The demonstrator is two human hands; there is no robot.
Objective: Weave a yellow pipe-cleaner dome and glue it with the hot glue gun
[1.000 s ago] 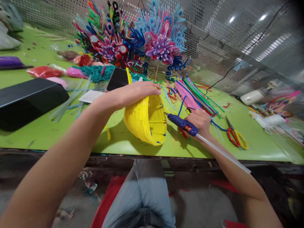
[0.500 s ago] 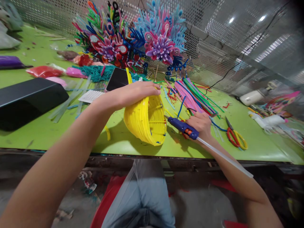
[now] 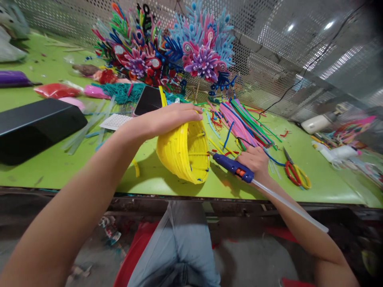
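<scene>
A yellow basket-like form point(image 3: 175, 153), wound from fuzzy strands, lies tilted near the table's front edge with its hollow side facing right. My left hand point(image 3: 176, 116) is wrapped over its top and grips it; some of the fingers are hidden behind it. In my right hand point(image 3: 254, 160) is a blue hot glue gun point(image 3: 231, 165), its nozzle at the form's right rim. Whether the nozzle touches the rim, I cannot tell. A long translucent glue stick point(image 3: 290, 205) sticks out of the gun's rear.
Scissors point(image 3: 296, 171) lie right of my right hand. Pipe cleaners point(image 3: 239, 123) are bundled behind it. Colourful pipe-cleaner flowers point(image 3: 205, 59) stand at the back. A black box point(image 3: 38, 127) and a phone point(image 3: 147, 100) sit on the left half of the green table point(image 3: 167, 191).
My right hand and the glue gun have shifted slightly right and down, with the nozzle still near the rim. My left hand and the yellow form have hardly moved.
</scene>
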